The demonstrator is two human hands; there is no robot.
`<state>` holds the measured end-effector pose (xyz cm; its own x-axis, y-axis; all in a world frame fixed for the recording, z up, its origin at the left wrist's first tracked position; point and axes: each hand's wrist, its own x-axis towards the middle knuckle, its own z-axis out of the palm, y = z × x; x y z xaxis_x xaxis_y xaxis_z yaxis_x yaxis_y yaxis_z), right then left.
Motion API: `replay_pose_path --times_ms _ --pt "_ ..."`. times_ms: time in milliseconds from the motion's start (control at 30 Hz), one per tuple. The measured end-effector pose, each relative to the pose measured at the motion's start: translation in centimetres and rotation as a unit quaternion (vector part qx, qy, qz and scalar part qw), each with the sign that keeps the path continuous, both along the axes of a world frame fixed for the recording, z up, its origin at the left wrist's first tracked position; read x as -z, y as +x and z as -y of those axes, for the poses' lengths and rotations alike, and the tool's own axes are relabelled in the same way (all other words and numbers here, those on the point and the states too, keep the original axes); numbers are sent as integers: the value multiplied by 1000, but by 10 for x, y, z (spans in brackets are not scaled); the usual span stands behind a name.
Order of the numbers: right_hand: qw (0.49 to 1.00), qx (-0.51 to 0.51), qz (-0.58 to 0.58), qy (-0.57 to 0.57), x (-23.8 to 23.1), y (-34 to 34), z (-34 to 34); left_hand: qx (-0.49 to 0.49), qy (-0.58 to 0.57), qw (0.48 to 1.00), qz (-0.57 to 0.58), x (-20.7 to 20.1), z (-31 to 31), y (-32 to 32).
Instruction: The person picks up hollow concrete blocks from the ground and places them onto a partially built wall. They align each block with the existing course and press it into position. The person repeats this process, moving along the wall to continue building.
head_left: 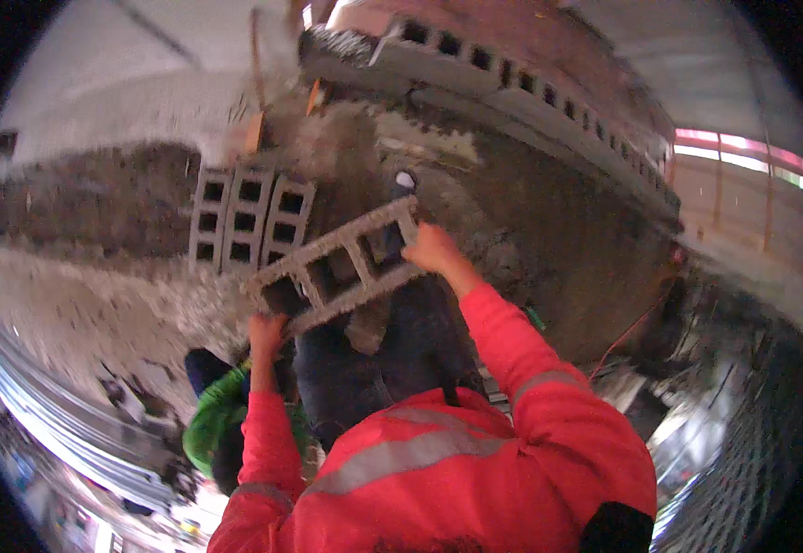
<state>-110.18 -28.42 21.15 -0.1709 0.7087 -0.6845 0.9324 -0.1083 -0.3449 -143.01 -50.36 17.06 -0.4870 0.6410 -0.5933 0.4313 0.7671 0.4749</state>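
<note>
Brick wall (549,194), largest item: rough, mortar-smeared face filling the upper right, topped by a course of hollow blocks (512,74) with dark rectangular cells along the rim. Grey plastered surface (97,101) at upper left, pale and smooth. Rubble-strewn ground (88,304) at left, gritty and light grey. Red high-visibility jacket (457,470) with grey reflective bands, worn by a person seen from behind at lower centre, both sleeves raised. Dark trousers (392,359) of another person standing above, partly hidden behind the lifted block. Green-clad figure (217,415) low at left, just beside the red sleeve. Stack of three hollow blocks (249,221) standing on end at centre left, pale grey, each with rows of square voids. Hollow block (337,265) in hand: grey, ribbed, with open rectangular cells, tilted, held aloft at centre in front of the wall. Right hand (431,249) closed on the block's upper right end. Left hand (266,332) gripping its lower left end from beneath. Thin orange cord (636,323) trailing down the wall at right.
</note>
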Motion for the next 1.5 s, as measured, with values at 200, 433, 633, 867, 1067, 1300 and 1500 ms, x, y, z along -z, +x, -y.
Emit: replay_pose_path --times_ms 200,433,633,867,1067,1300,1500 --pt "984 152 -90 -28 -113 114 45 164 95 979 -75 -105 -63 33" --pt "932 343 -115 0 -172 294 39 431 -14 897 -102 -203 -234 190" --pt "855 489 -159 76 -228 448 24 531 77 842 -47 -291 -348 421" --pt "857 493 -34 143 -251 586 53 688 144 709 -56 -308 -457 628" --pt "834 539 83 80 -319 673 52 779 150 609 4 -335 -523 830" --pt "549 809 -17 209 -342 776 42 856 153 494 19 -328 -553 1088" --pt "442 873 31 203 -347 865 64 906 136 391 87 -366 -526 1290"
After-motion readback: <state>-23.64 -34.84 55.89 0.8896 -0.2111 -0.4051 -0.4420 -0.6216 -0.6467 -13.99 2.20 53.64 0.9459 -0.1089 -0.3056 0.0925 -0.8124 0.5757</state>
